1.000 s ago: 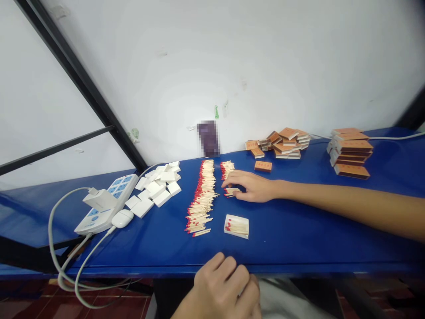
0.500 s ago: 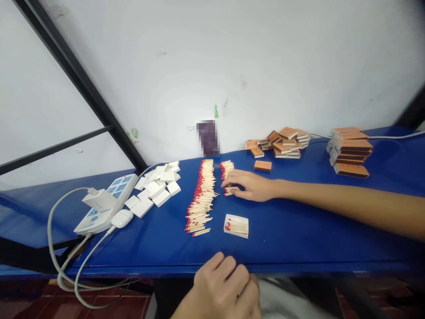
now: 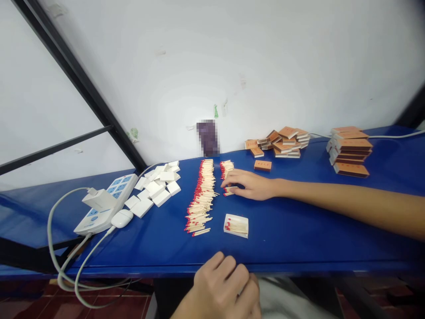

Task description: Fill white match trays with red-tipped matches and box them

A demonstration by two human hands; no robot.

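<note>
My right hand (image 3: 250, 184) reaches in from the right, its fingers curled down at a small group of matches (image 3: 228, 192) on the blue table. The thumb and fingers close around these matches, partly hiding them. Behind the fingers is another short row of red-headed matches (image 3: 227, 167). A long row of matches (image 3: 204, 195) lies to the left of the hand. Nearer the front edge sits an open white matchbox tray (image 3: 245, 221) with several matches in it. My left hand (image 3: 226, 285) is a closed fist at the table's front edge, palm hidden, with nothing visible in it.
White trays (image 3: 156, 188) lie piled at the left beside a power strip (image 3: 114, 199) with plugs and looping cables (image 3: 55, 230). Orange matchboxes (image 3: 287, 141) are heaped at the back, one box (image 3: 262, 165) before them, and a stack of matchboxes (image 3: 352, 150) stands at right.
My right hand has shifted very slightly at the small group of matches. My left fist and the other things look the same.
</note>
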